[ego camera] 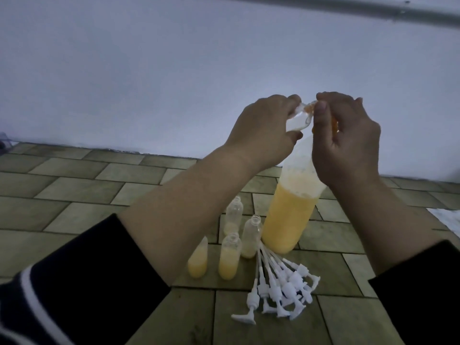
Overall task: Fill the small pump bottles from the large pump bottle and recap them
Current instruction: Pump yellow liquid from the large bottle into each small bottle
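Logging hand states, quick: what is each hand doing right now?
Left hand: grips a small bottle, tilted.
Right hand: fingers curled on the large bottle's orange pump.

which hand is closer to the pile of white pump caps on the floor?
Right. The right hand is above the large bottle, almost over the pump caps; the left hand is equally high but further left.

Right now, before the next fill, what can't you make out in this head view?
- Large pump bottle: its orange pump top is hidden behind the right hand.
- Small bottle in the left hand: fingers cover its sides, motion blurs it, fill level unreadable.
- Leftmost small bottle: neck hidden behind the left forearm.
- Pump caps: overlapping pile, count unclear.
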